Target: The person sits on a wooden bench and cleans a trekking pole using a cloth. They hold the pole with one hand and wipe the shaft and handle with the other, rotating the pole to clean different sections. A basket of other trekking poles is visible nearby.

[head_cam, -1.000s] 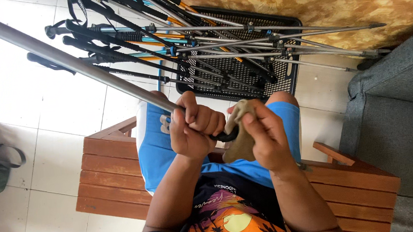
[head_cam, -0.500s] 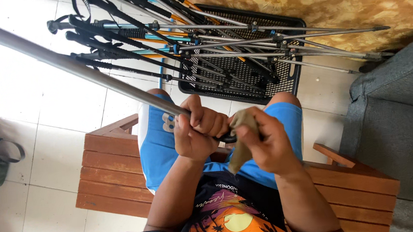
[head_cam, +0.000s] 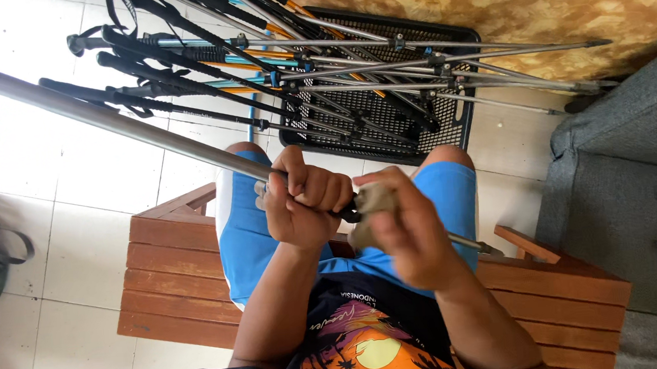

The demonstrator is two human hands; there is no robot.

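Two hands work one long grey pole (head_cam: 105, 120) slanting over the lap: the left hand (head_cam: 304, 202) clenches its shaft, the right hand (head_cam: 410, 229) presses a tan cloth (head_cam: 373, 204) around it.

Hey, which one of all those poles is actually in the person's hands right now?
The long grey pole running diagonally from upper left: the left hand grips it, the right hand presses a tan cloth on it. The others lie across the black crate.

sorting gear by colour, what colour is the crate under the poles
Black, a mesh crate on the floor, clearest in the head view.
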